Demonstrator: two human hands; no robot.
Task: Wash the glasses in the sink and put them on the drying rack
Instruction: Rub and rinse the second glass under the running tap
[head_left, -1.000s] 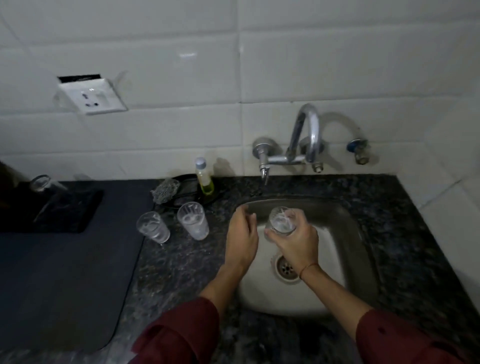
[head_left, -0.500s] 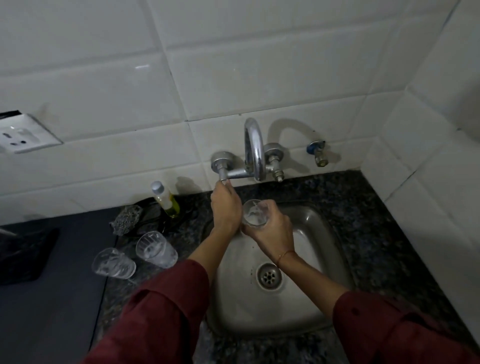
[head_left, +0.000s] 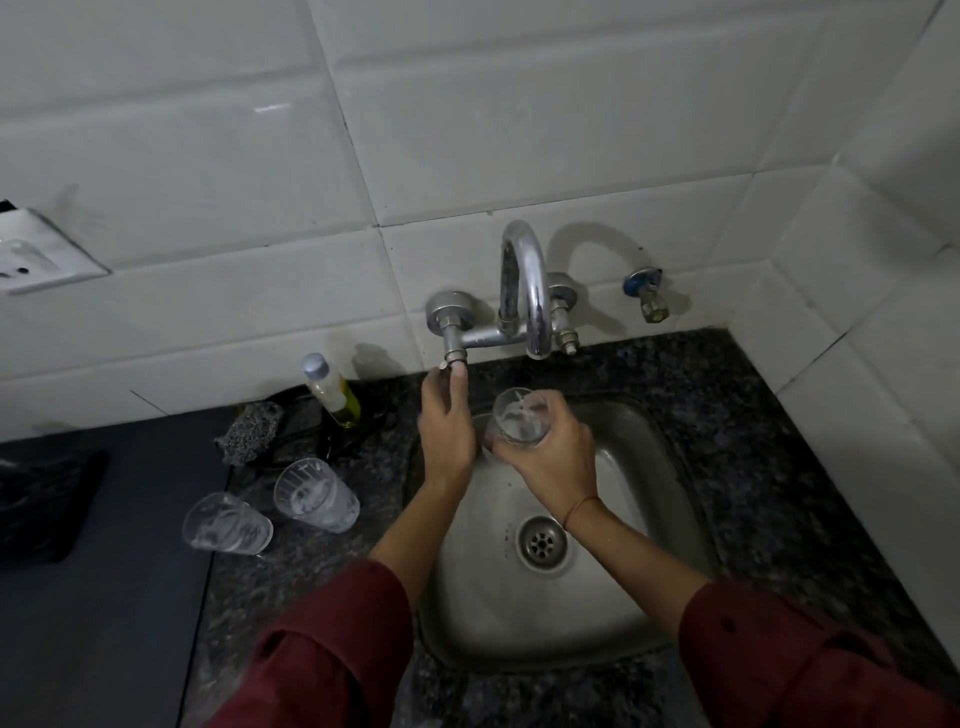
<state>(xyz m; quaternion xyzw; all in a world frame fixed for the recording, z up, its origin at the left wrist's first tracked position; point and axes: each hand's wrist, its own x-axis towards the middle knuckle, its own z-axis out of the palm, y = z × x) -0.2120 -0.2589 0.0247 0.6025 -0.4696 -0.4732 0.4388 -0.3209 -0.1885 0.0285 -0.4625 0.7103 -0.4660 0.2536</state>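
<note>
While the steel sink (head_left: 597, 613) lies nearest, two spare glasses, one (head_left: 227, 526) nearer and one (head_left: 316, 496) just beyond it, stand on the stone counter (head_left: 769, 467) to its left, apart from both hands. Farther in, over the basin, the right hand (head_left: 553, 457) curls round a clear glass (head_left: 519, 418), mouth up (streaked white inside), below the curved spout (head_left: 530, 291). Left of it, the left hand (head_left: 447, 428) reaches farther, thumb and forefinger pinching the tap's left valve (head_left: 453, 355). A scrubber (head_left: 249, 434) and small bottle (head_left: 332, 389) sit by the wall.

- bench (head_left: 753, 457): black and grey speckle
- sink (head_left: 623, 597): dull silver
- tap (head_left: 525, 280): shiny chrome
- sleeves (head_left: 322, 665): dark red
- wall tiles (head_left: 519, 130): white
- bottle (head_left: 336, 397): yellow, grey cap
- glass (head_left: 519, 415): clear
- mat (head_left: 104, 597): dark grey
</note>
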